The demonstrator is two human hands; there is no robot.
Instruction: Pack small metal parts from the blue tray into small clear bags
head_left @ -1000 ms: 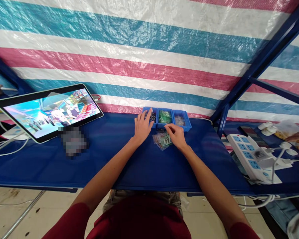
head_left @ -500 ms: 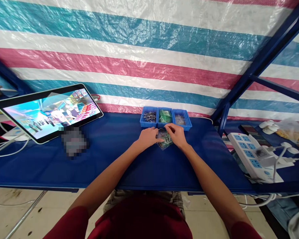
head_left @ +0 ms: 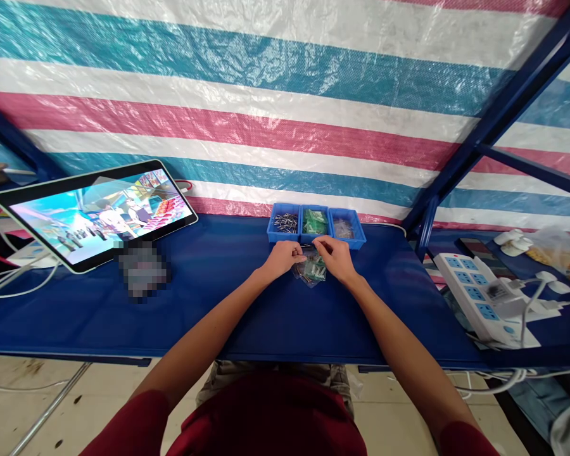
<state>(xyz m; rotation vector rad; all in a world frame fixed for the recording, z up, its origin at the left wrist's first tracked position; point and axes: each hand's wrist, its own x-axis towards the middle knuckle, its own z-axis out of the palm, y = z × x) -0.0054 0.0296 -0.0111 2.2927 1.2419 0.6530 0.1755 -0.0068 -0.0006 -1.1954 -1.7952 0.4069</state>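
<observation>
A small clear plastic bag with green and metallic bits inside lies in front of the bins, between my hands. My left hand is closed at the bag's upper left, thumb and fingers pinched together on its edge. At the upper right edge, my right hand pinches the bag between thumb and index finger. Just beyond stand three joined blue bins: the left bin holds metal screw-like pieces, the middle bin green packets, the right bin small clear pieces.
A tablet playing a cartoon leans at the left, with a pixelated patch before it. To the right are a white power strip with plugs and cables, and a bag of yellowish pieces. Striped sheeting hangs behind the blue table.
My left hand has drawn slightly left, its fingers curling in from lying over the bag. The bag has shifted a little left, and more of it shows. My right hand is nearly unmoved.
</observation>
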